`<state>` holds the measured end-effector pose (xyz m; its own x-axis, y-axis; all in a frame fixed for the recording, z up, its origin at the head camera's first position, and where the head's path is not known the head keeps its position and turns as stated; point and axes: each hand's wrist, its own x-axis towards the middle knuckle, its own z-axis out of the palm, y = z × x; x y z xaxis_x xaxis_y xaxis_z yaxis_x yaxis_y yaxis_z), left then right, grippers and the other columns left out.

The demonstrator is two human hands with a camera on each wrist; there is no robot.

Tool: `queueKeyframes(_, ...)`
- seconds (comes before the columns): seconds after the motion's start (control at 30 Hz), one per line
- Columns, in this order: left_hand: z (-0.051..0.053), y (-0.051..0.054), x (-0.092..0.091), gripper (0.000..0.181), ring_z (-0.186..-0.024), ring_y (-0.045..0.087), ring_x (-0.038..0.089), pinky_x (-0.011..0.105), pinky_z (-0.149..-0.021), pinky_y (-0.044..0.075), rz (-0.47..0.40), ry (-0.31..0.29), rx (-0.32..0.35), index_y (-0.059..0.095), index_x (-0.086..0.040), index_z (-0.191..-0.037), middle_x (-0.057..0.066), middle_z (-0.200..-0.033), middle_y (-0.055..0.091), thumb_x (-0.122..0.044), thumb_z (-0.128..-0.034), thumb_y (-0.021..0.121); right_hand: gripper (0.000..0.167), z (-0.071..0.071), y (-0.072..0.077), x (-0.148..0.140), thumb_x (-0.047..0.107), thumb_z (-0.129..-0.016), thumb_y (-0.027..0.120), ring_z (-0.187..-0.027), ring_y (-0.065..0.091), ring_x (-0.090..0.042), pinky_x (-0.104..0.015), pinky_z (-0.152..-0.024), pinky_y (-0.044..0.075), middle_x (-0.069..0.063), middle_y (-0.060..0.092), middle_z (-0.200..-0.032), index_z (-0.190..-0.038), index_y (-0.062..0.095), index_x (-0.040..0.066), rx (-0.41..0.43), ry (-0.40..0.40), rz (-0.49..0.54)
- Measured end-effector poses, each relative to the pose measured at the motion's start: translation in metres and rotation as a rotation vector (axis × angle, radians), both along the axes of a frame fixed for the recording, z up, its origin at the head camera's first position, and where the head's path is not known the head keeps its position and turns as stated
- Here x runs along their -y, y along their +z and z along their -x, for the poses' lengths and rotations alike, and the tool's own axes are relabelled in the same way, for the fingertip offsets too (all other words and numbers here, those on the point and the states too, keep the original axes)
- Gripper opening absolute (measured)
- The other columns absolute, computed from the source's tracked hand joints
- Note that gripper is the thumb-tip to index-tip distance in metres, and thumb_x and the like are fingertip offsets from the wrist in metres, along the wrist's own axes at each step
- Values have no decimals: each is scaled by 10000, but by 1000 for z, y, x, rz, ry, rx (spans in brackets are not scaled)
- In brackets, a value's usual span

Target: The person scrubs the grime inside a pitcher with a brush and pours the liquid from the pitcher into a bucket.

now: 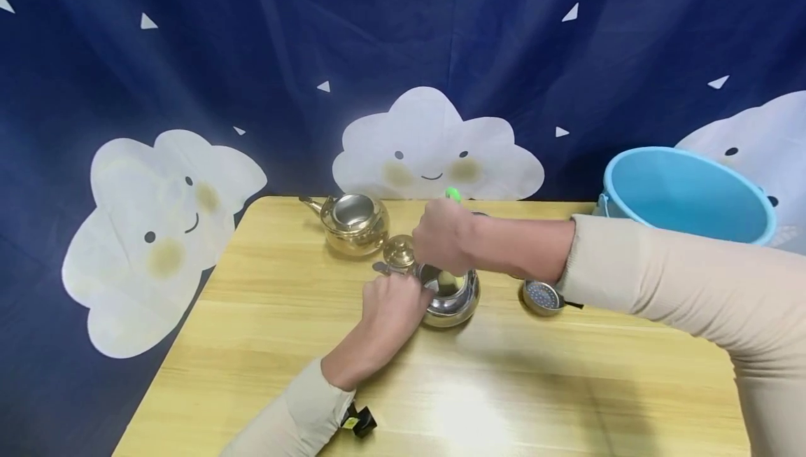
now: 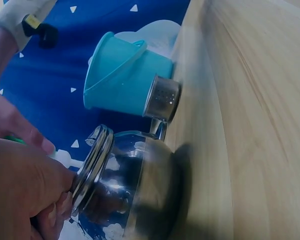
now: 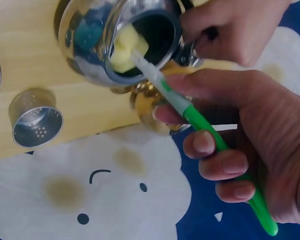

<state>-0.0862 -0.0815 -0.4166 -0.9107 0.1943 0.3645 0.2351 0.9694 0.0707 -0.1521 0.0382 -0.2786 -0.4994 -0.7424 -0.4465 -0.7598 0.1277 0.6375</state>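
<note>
My left hand (image 1: 393,299) grips the silver teapot (image 1: 455,311) at its handle, close to the open rim. In the right wrist view the teapot (image 3: 90,37) is seen from above, without a lid on it. My right hand (image 1: 441,236) holds a sponge brush (image 3: 202,124) by its green handle, fingers curled round it. The brush's pale yellow sponge head (image 3: 124,47) is inside the teapot's mouth. In the left wrist view the left hand (image 2: 27,185) hides the handle, and the teapot (image 2: 125,185) rests on the table.
A gold teapot (image 1: 355,236) without a lid stands at the back left, a gold lid (image 1: 399,250) beside it. To the right sits a perforated metal strainer (image 1: 543,296). A blue bucket (image 1: 686,191) is at the back right, behind the right sleeve.
</note>
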Motion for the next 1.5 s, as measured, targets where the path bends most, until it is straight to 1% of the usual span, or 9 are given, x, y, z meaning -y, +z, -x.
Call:
queueKeyframes(0.13, 0, 1, -1, 492, -419, 372, 165, 318, -380, 251, 15, -6, -9, 413, -191, -492, 0, -465, 446, -293, -855, 729, 123, 15, 3, 1, 228, -792, 672, -596, 272, -118, -335, -564, 376, 48, 440, -672, -750, 556, 239, 128, -143, 30)
queueKeyframes(0.33, 0, 1, -1, 486, -418, 348, 170, 311, -384, 241, 23, -3, -7, 361, -194, -468, 2, -450, 402, -229, -843, 667, 286, 31, 1, -13, 411, -822, 771, -615, 413, -133, -380, -538, 366, 68, 518, -709, -755, 560, 231, 332, -336, 186)
queueKeyframes(0.53, 0, 1, 0, 495, -423, 339, 160, 300, -387, 245, 27, -9, 25, 350, -198, -474, -15, -446, 376, -237, -868, 648, 333, 36, -6, -34, 328, -853, 754, -562, 362, -106, -298, -501, 303, 95, 436, -625, -644, 506, 252, 511, -424, 309)
queueKeyframes(0.67, 1, 0, 1, 485, -421, 330, 148, 295, -381, 249, 14, -15, 38, 348, -200, -474, -26, -440, 365, -229, -860, 641, 139, 30, -13, -47, 323, -875, 776, -597, 489, -115, -293, -525, 397, 105, 610, -725, -800, 682, 252, 526, -401, 411)
queueKeyframes(0.77, 1, 1, 1, 476, -420, 331, 145, 293, -382, 254, 1, -18, 50, 353, -198, -476, -25, -442, 367, -228, -856, 639, 145, 21, -20, -55, 338, -891, 774, -679, 612, -136, -314, -558, 482, 68, 742, -879, -1011, 755, 259, 478, -352, 478)
queueKeyframes(0.87, 2, 1, 1, 490, -422, 336, 146, 292, -384, 258, 4, -21, 62, 358, -194, -478, -23, -445, 373, -242, -876, 639, 181, 9, -26, -60, 335, -912, 753, -667, 612, -142, -317, -509, 481, 49, 739, -816, -1080, 752, 269, 400, -307, 525)
queueKeyframes(1.03, 2, 3, 1, 533, -426, 351, 149, 292, -390, 265, 5, -21, 84, 370, -193, -484, -24, -448, 382, -306, -923, 650, 32, -14, -42, -66, 209, -910, 716, -506, 448, -120, -300, -385, 392, 52, 524, -562, -924, 690, 221, 162, -137, 583)
queueKeyframes(1.23, 2, 3, 2, 511, -432, 385, 162, 292, -389, 299, -10, -20, 100, 396, -191, -502, -12, -464, 410, -292, -920, 674, 186, -38, -56, -62, 70, -839, 696, -494, 312, -82, -226, -380, 314, 42, 480, -554, -737, 588, 183, -115, 102, 602)
queueKeyframes(1.5, 2, 2, -1, 501, -427, 382, 174, 316, -383, 311, 19, 2, 30, 395, -185, -502, 0, -478, 446, -257, -899, 691, 321, -54, -52, -41, 18, -753, 524, -488, 208, -92, -212, -416, 229, 79, 318, -510, -558, 400, 240, -372, 178, 406)
